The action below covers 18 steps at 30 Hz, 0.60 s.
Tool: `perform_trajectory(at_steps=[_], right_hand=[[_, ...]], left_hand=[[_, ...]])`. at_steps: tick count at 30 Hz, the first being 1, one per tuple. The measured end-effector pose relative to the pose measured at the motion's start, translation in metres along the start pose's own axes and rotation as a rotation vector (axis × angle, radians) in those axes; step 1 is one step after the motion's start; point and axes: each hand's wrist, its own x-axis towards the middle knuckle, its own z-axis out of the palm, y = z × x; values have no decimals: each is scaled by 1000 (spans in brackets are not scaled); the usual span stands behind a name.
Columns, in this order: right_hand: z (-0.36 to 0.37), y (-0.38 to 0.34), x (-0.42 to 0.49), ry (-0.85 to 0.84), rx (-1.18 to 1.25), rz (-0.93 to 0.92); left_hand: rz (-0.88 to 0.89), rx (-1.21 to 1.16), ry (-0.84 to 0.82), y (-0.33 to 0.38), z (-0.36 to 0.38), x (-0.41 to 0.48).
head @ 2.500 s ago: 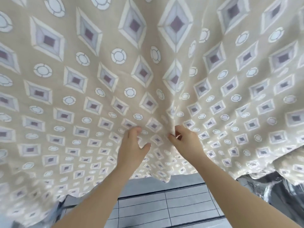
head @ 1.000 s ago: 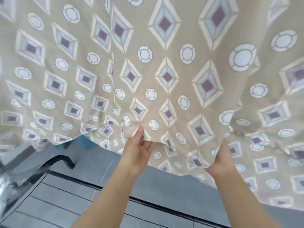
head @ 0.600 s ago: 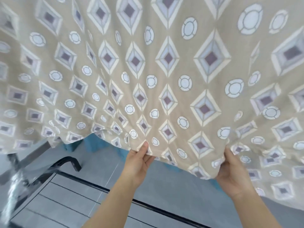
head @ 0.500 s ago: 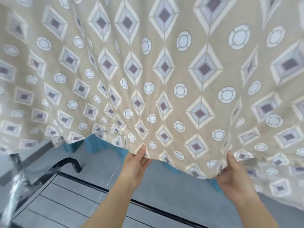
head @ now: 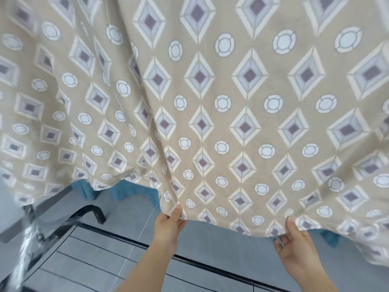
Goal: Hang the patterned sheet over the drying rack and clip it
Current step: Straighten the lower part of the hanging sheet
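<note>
Both hands pinch the patterned sheet (head: 210,102) by its near hem, left hand (head: 168,225) and right hand (head: 294,242) well apart. It hangs ahead, filling the view. A hard tug could drag it off whatever holds it up; no clip in sight.

Both bare forearms reach up from the bottom edge, the left one from bottom centre, the right one from the lower right. Left hand (head: 169,226) pinches the sheet (head: 242,114) hem, thumb on the near side, fingers tucked behind. Right hand (head: 294,251) does the same further right, thumb up, fingers loosely curled underneath.
</note>
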Motion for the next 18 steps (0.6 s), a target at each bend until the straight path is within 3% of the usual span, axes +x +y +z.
perform_trajectory(at_steps=[6,10,18], right_hand=[[-2,-9,-11,-40,-17,67],[-7,-32,-21,-2,109,78],[-52,-93,-35,104,399,-85]], left_hand=[[-160,-199,-64,-1,10,-12],[-305,-209,-160,-10,42,-30],[-450,-246,-300,-43,112,-64]])
